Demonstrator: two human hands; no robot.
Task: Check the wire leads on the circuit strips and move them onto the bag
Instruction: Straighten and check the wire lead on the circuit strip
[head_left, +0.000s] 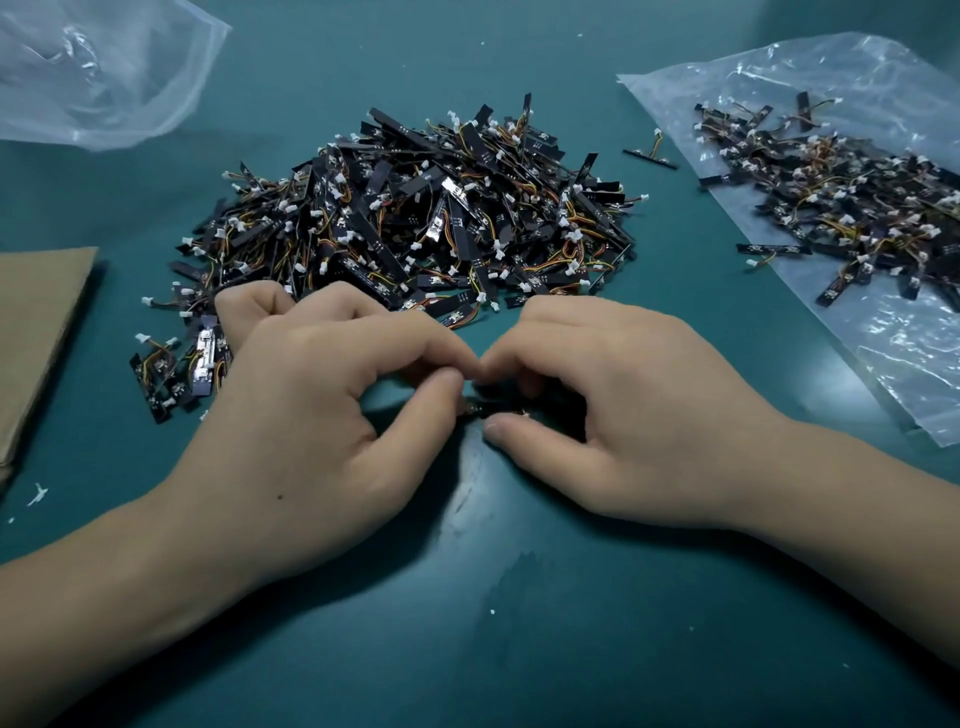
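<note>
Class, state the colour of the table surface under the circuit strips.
The table surface is dark teal; head view.

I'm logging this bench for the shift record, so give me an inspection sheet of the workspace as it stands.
Surface: teal mat, with a worn shiny patch near the hands.
Job's things: main pile of circuit strips at centre; smaller lot on the clear bag at right; stray strip on the mat between them.
Clutter: second bag far left; brown cardboard at the left edge; white specks.
Hands: left hand and right hand pinch one held strip, which is mostly hidden.
Cables: short coloured wire leads with white connectors on the strips; no others seen.
Surroundings: nothing seen.
</note>
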